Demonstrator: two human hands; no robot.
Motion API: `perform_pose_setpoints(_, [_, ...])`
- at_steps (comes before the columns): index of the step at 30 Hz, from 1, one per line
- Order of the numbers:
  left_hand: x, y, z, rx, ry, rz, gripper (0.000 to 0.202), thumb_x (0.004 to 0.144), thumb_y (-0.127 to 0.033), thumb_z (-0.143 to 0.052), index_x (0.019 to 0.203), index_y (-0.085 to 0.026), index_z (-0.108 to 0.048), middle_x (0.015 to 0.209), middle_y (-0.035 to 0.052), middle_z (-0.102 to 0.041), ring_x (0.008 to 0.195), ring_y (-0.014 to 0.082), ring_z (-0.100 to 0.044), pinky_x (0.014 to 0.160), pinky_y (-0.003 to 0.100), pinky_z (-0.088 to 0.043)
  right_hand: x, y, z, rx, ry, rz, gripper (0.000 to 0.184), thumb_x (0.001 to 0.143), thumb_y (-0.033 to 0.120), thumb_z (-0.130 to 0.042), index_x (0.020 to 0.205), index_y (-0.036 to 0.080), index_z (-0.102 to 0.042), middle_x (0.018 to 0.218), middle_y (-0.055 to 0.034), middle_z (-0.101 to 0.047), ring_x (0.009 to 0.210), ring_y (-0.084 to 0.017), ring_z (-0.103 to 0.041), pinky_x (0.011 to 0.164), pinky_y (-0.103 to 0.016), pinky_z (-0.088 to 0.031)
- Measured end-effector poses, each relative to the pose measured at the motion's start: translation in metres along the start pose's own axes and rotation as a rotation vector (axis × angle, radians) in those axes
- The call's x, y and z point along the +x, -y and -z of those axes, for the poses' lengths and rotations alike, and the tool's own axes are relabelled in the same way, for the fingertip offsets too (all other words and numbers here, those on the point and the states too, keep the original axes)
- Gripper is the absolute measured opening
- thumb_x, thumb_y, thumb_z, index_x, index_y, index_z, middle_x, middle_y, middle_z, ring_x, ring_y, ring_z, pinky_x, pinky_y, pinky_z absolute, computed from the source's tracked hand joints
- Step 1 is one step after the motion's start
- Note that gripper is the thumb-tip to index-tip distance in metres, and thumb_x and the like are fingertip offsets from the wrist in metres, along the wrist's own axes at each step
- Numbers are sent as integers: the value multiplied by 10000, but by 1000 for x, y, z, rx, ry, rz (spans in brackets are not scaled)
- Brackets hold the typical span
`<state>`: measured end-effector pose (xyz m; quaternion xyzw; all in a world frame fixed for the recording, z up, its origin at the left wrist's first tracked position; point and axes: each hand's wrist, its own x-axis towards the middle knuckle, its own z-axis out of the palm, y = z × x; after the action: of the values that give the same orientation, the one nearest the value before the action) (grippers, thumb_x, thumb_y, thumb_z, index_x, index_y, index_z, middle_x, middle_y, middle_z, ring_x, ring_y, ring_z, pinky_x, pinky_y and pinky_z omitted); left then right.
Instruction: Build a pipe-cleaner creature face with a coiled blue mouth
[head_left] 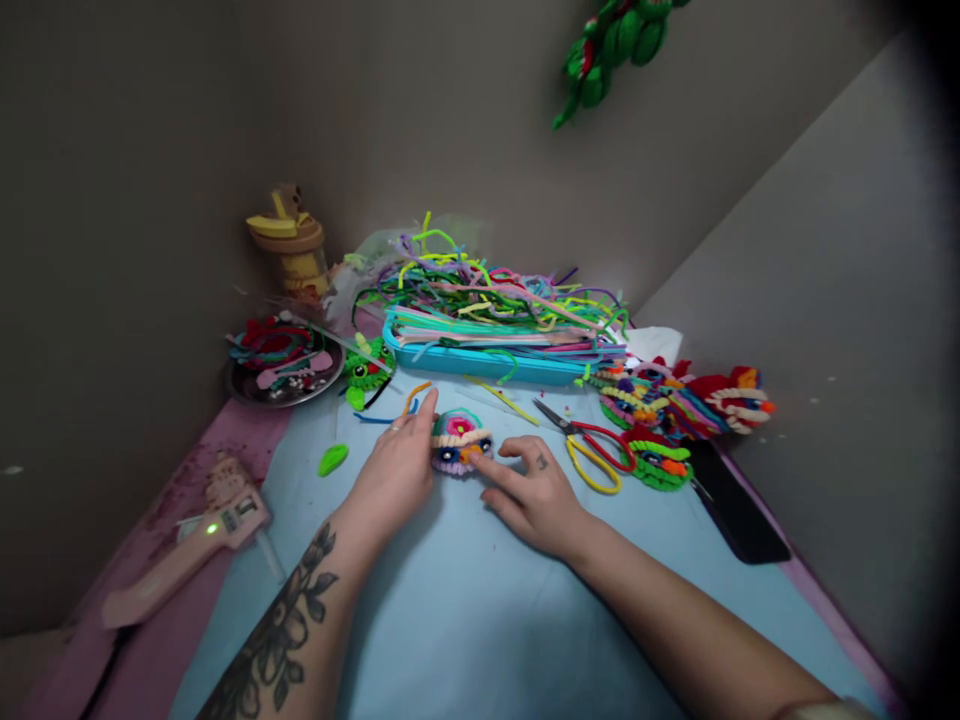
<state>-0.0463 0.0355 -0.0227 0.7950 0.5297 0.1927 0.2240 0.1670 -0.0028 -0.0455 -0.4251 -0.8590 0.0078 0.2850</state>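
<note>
A round bird's head made of pipe cleaners (451, 428), with blue-and-white eyes, a cream brow and an orange beak, stands at the middle of the blue table cover (465, 610). My left hand (401, 450) grips its left side, with the fingertips partly hidden behind it. From the right, the index finger of my right hand (536, 490) touches the beak, while the thumb and other fingers stay apart from it. Short blue and orange pipe cleaner pieces (375, 419) lie just beyond my left hand. Red-and-yellow-handled scissors (589, 445) lie open beyond my right hand.
A blue tray (487, 367) heaped with pipe cleaners stands at the back. A pink glue gun (191, 560) with a green light lies left. Finished pipe cleaner birds (660, 462) and a black phone (739, 510) sit right. A metal dish (281, 398) stands back left.
</note>
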Motion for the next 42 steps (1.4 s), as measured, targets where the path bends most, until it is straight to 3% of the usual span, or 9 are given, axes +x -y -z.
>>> perform_pose_setpoints(6, [-1, -6, 1, -2, -43, -23, 625, 872, -180, -388, 1449, -119, -155, 1293, 181, -535, 1198, 278, -484, 975, 454, -394, -3, -4, 2, 20, -84, 1, 383, 840, 218, -570, 1221, 241, -590, 955, -90, -529, 883, -223, -491, 765, -382, -466])
perform_pose_setpoints(14, [-2, -15, -12, 12, -99, -65, 816, 826, -260, -508, 1465, -125, -19, 1344, 193, -475, 1274, 299, -413, 1038, 495, -318, -1, -3, 0, 26, -60, -1, 360, 846, 243, -568, 1204, 224, -601, 971, -97, -539, 903, -231, -500, 784, -404, -468])
perform_pose_setpoints(19, [1, -17, -20, 8, -145, -82, 800, 835, -254, -503, 1459, -95, -27, 1295, 204, -498, 1233, 304, -445, 1018, 494, -348, -1, -3, -1, 38, -51, 6, 351, 847, 245, -567, 1195, 215, -605, 990, -100, -546, 906, -231, -494, 782, -398, -473])
perform_pose_setpoints(35, [4, -13, -27, -80, -131, -76, 799, 813, -213, -519, 1456, -105, -57, 1266, 207, -488, 1207, 320, -456, 994, 531, -363, 1, -3, -2, 73, -5, -23, 360, 842, 241, -576, 1201, 233, -595, 1026, -106, -545, 937, -246, -485, 795, -420, -480])
perform_pose_setpoints(39, [4, -11, -22, -160, -143, -92, 751, 827, -223, -484, 1447, -117, -74, 1373, 219, -376, 1298, 318, -356, 1036, 541, -320, -1, -6, 2, 141, -82, -52, 416, 844, 206, -561, 1258, 234, -529, 993, -91, -526, 926, -226, -496, 806, -402, -476])
perform_pose_setpoints(42, [6, -5, -15, -203, -245, -76, 679, 822, -182, -446, 1427, -123, -143, 1411, 204, -334, 1327, 304, -312, 1069, 540, -282, -2, -10, 5, 145, -168, -104, 447, 846, 182, -550, 1284, 227, -479, 995, -87, -531, 942, -227, -502, 825, -410, -465])
